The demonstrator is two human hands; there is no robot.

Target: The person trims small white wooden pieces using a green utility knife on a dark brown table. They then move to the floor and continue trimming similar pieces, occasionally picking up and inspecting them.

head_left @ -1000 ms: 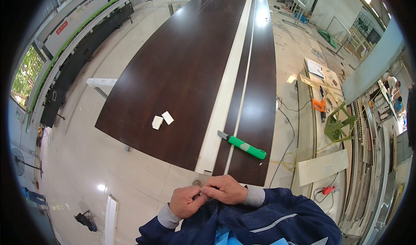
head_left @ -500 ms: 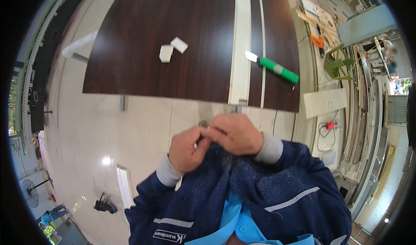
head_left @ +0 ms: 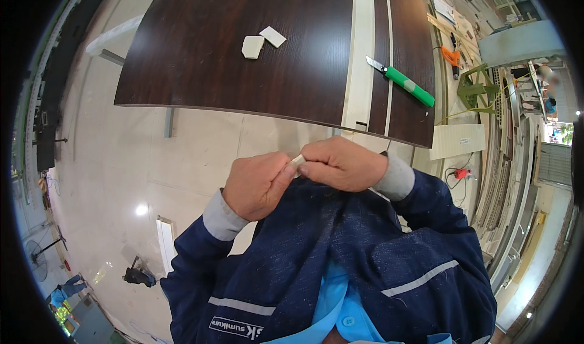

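My left hand [head_left: 258,184] and my right hand [head_left: 345,164] meet in front of my jacket, just off the near edge of the dark wood-grain table [head_left: 201,64]. Between their thumbs and fingers they pinch a small whitish piece [head_left: 297,161], mostly covered by the fingertips. On the tabletop lie two cream-white flat pieces, one with cut corners [head_left: 252,47] and one rectangular [head_left: 273,37], touching or nearly so. A green utility knife [head_left: 409,86] rests to their right, its blade out and pointing left.
A long white strip [head_left: 359,58] runs along the table's right part, with a thinner one [head_left: 390,46] beside it. Further right are an orange power tool [head_left: 451,57], a green stool [head_left: 476,90] and a cream panel [head_left: 457,142]. A dark object [head_left: 139,274] lies on the floor at left.
The view has shifted, so the table sits higher in the picture. My hands have drawn slightly apart, and the whitish piece between them now shows more.
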